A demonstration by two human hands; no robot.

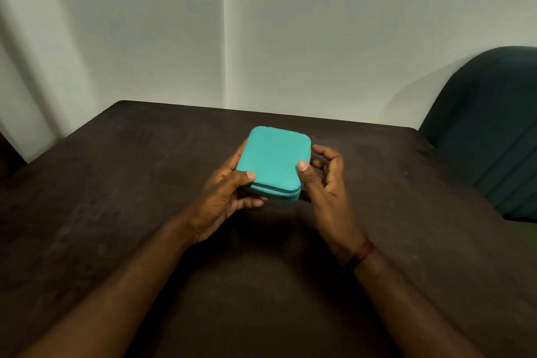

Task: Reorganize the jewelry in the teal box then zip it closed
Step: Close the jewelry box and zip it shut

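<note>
The teal box is a flat rounded case with its lid down, and a darker zipper line runs along its near edge. It is held just above the dark table, between both hands. My left hand grips its near left corner, thumb on the lid and fingers underneath. My right hand holds the near right corner with the thumb on the lid; its fingers curl beside the right side. No jewelry is visible; the inside is hidden.
The dark brown table spreads across the view, its far edge against a pale wall. A dark teal chair back stands at the table's right side. A reddish band sits on my right wrist.
</note>
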